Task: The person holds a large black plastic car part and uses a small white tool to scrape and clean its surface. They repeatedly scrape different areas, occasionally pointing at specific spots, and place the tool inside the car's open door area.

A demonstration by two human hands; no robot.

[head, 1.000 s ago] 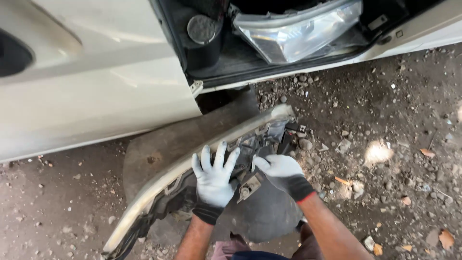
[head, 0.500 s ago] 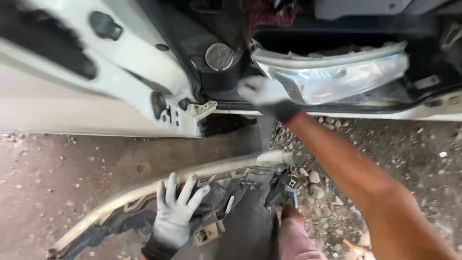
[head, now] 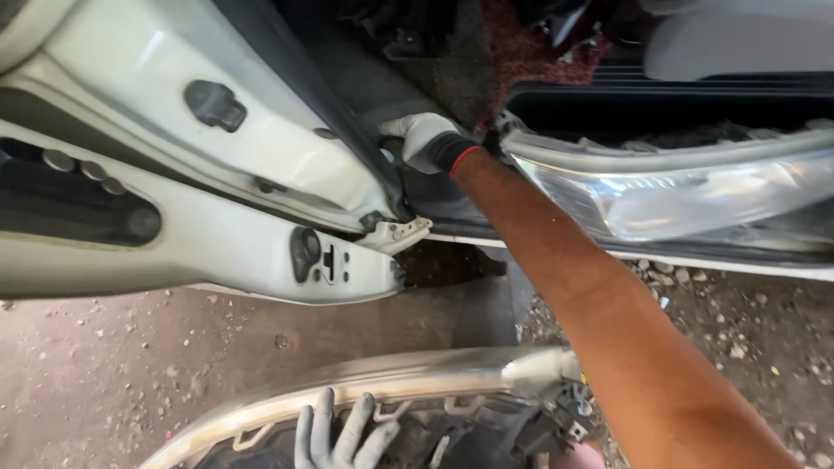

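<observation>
Beside an open white car door [head: 217,234], the person's gloved right hand [head: 426,141] reached into the sill area, fingers curled together against the dark door frame [head: 365,87] near a headlamp [head: 695,195] resting there. Low in the view, the left hand [head: 339,434] lay with fingers spread on a detached headlamp unit [head: 417,382] on the dirt ground [head: 104,373].

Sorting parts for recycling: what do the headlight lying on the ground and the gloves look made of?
Headlight on the ground: lens looks like clear plastic, yellowed and hazy; dark, likely plastic housing behind it.
Gloves: the left hand wears grey, the right hand white with a black cuff and red edge; apparently knit fabric, coating unclear.
</observation>
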